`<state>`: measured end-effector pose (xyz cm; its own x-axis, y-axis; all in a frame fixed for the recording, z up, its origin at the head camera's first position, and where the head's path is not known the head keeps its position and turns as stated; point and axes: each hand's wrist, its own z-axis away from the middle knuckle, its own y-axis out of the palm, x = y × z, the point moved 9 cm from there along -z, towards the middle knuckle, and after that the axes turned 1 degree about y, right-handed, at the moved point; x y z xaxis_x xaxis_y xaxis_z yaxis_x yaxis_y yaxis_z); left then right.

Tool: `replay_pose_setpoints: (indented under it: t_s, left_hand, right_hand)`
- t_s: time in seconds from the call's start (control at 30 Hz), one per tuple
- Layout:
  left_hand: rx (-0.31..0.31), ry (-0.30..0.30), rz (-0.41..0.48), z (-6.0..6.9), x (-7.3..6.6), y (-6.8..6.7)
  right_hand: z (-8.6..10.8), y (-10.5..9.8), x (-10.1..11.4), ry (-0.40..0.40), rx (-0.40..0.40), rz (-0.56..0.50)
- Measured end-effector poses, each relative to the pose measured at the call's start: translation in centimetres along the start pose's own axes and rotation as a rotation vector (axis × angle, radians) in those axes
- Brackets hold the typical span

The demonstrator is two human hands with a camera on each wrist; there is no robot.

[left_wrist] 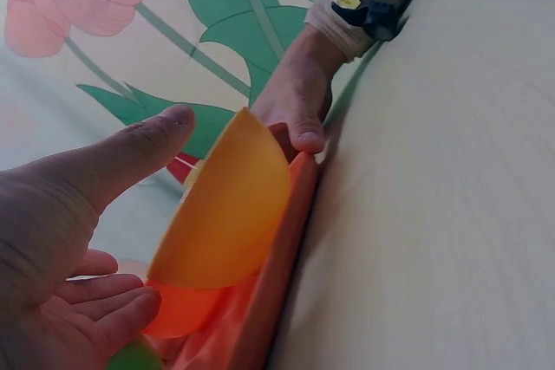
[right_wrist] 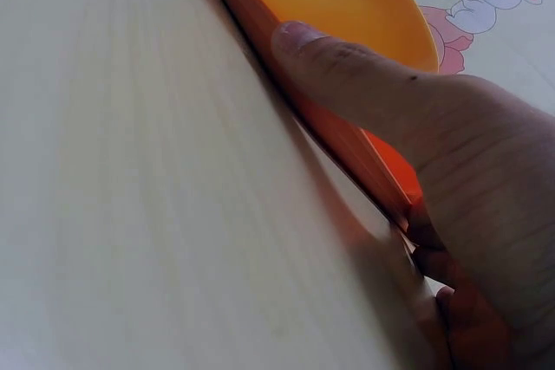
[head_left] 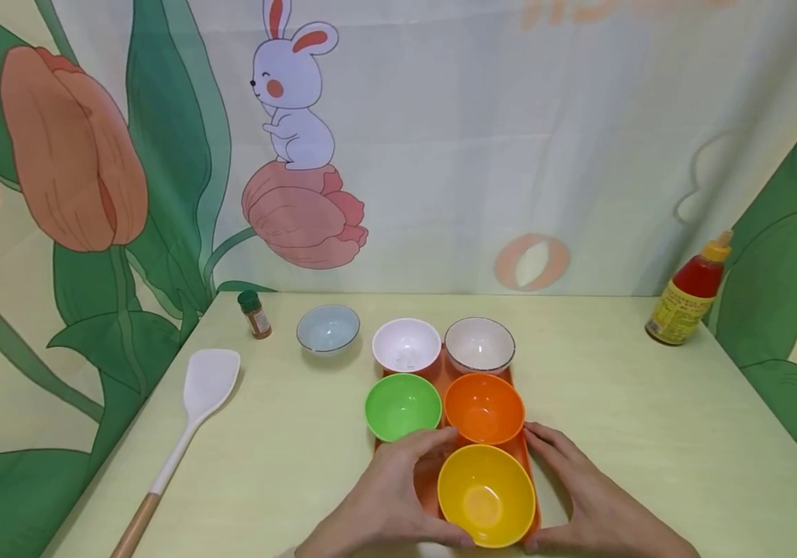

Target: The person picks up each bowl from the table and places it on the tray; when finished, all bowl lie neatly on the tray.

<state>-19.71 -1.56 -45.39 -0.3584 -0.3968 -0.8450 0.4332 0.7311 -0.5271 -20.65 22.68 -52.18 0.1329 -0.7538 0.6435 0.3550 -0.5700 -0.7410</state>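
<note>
A yellow bowl (head_left: 486,496) sits at the front right of an orange tray (head_left: 429,490). My left hand (head_left: 398,488) curves loosely beside the bowl, thumb and fingers spread; in the left wrist view its thumb (left_wrist: 147,140) stands apart from the bowl. My right hand (head_left: 589,496) is at the tray's right side, its thumb (right_wrist: 334,67) against the tray edge in the right wrist view. Behind the yellow bowl are a green bowl (head_left: 403,407) and an orange bowl (head_left: 484,408). Farther back stand a white bowl (head_left: 407,346) and a dark-rimmed white bowl (head_left: 479,345).
A grey-blue bowl (head_left: 328,329) stands left of the tray, near a small green-capped spice jar (head_left: 255,314). At the left lies a white spatula (head_left: 192,403) with a wooden handle. A red sauce bottle (head_left: 691,291) is at the back right, before a printed curtain (head_left: 433,155).
</note>
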Motion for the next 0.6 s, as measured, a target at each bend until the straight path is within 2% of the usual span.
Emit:
replay_pose_setpoints:
  t_s: [0.1, 0.2, 0.33, 0.47, 0.6]
  left_hand:
    - [-0.011, 0.017, 0.006, -0.1, -0.5, -0.9]
    - [-0.045, 0.059, 0.016, -0.4, -1.2, -2.4]
    - [-0.141, 0.134, -0.019, -0.6, -2.5, -4.9]
    - [-0.256, 0.215, -0.093, -0.6, -3.7, -7.7]
    - [-0.360, 0.268, -0.153, -0.8, -4.4, -10.9]
  right_hand:
    - [0.1, 0.0, 0.0, 0.004, 0.003, -0.012]
    - [0.2, -0.1, 0.1, -0.004, 0.005, -0.015]
    - [0.1, -0.1, 0.1, -0.010, 0.014, -0.017]
    - [0.0, 0.0, -0.1, 0.007, 0.025, -0.038]
    - [-0.1, 0.0, -0.2, 0.004, 0.023, -0.045]
